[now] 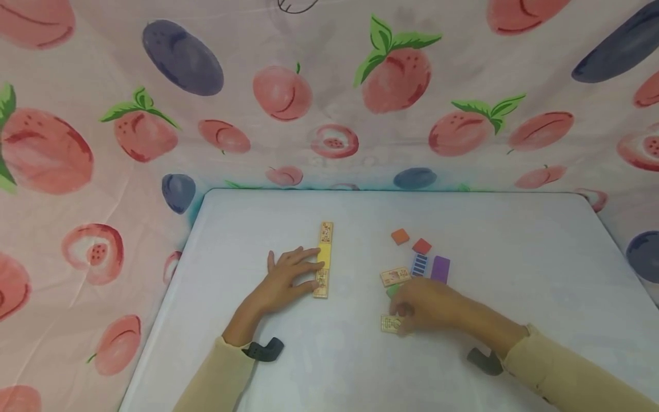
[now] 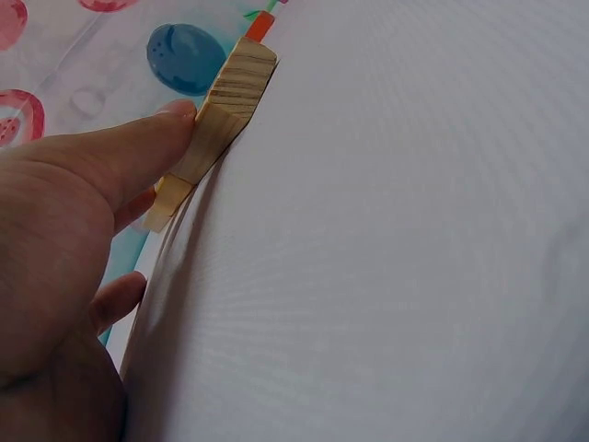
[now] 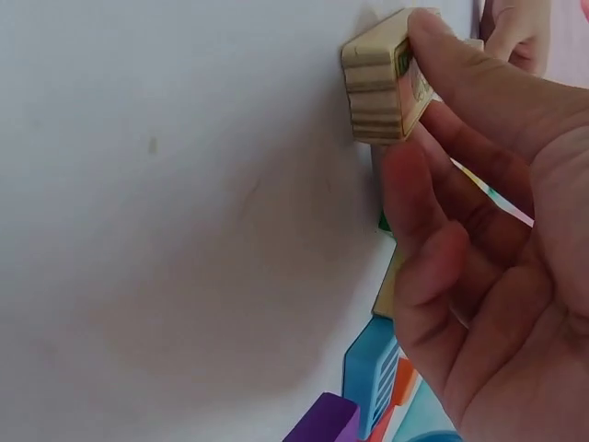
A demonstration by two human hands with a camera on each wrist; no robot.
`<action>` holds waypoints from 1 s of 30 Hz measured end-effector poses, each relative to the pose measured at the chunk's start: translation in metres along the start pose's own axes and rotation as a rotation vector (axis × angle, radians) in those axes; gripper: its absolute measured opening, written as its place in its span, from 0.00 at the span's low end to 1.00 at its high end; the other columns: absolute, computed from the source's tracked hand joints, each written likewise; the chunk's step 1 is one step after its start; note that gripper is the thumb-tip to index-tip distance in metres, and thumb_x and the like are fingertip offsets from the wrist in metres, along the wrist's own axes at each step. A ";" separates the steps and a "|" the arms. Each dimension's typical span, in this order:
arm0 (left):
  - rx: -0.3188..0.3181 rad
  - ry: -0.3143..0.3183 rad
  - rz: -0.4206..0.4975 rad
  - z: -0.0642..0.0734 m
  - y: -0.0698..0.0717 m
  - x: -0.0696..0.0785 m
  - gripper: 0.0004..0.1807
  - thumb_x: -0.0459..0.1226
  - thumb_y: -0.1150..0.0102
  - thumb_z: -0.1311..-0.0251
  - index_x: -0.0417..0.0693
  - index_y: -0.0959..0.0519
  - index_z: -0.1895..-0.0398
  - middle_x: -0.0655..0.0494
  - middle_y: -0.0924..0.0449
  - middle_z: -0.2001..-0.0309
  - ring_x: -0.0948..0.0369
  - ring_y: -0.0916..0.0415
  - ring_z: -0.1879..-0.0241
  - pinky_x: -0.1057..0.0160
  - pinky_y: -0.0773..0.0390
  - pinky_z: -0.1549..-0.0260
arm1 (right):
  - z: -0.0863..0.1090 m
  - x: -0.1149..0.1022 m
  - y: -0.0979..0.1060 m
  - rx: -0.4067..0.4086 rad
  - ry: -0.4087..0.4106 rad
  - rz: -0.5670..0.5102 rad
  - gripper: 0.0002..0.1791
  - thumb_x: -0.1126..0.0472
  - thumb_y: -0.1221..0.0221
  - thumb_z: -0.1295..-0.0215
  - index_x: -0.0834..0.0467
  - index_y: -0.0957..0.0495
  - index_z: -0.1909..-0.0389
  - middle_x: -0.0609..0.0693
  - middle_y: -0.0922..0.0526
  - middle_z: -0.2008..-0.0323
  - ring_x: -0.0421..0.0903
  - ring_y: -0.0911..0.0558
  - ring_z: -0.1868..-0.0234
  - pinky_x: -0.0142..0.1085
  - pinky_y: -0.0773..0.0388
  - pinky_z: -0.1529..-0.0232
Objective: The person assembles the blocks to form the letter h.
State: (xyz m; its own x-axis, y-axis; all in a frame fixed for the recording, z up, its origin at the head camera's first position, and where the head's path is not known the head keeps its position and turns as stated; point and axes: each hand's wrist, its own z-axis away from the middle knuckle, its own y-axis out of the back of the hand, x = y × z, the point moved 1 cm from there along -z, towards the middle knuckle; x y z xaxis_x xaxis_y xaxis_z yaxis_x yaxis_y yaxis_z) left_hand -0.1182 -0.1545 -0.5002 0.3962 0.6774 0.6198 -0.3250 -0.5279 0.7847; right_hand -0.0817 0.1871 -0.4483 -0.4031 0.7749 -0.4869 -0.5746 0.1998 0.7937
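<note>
Three blocks stand end to end in a row: a printed wooden block point(image 1: 326, 231) at the far end, a yellow block point(image 1: 324, 254) in the middle, and another printed wooden block point(image 1: 321, 289) nearest me. My left hand point(image 1: 283, 283) lies along the row's left side with fingers spread, fingertips touching the yellow and near blocks. Between thumb and fingertips my right hand point(image 1: 432, 303) pinches a printed wooden block point(image 3: 373, 87), low over the table. Partly hidden behind that hand is a green block point(image 1: 393, 290), with a printed wooden block point(image 1: 394, 276) just beyond it.
Right of centre sit a blue striped block point(image 1: 419, 265), a purple block point(image 1: 440, 269), a red block point(image 1: 421, 246) and an orange block point(image 1: 400, 236). The white table point(image 1: 535, 274) ends at a fruit-patterned cloth point(image 1: 334, 86) behind.
</note>
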 end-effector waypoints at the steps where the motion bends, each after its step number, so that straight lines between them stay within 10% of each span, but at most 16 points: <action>1: 0.000 -0.001 0.000 0.000 0.000 0.000 0.24 0.51 0.38 0.31 0.65 0.22 0.33 0.66 0.37 0.22 0.49 0.49 0.20 0.26 0.75 0.30 | 0.000 -0.001 0.000 0.003 -0.004 0.005 0.16 0.48 0.22 0.52 0.39 0.12 0.61 0.30 0.21 0.71 0.33 0.25 0.66 0.32 0.24 0.61; 30: -0.007 0.004 -0.011 0.000 0.000 0.000 0.24 0.52 0.38 0.31 0.65 0.22 0.33 0.66 0.36 0.23 0.49 0.49 0.20 0.26 0.75 0.30 | -0.004 0.003 -0.003 0.017 0.052 -0.142 0.12 0.48 0.24 0.46 0.41 0.13 0.62 0.30 0.19 0.69 0.33 0.22 0.65 0.31 0.22 0.62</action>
State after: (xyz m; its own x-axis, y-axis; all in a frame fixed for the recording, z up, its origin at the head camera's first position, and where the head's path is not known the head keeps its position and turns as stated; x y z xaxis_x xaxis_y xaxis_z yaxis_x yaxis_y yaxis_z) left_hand -0.1182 -0.1544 -0.4997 0.3958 0.6852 0.6114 -0.3272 -0.5169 0.7910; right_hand -0.0843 0.1870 -0.4534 -0.3554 0.7061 -0.6125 -0.6161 0.3158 0.7216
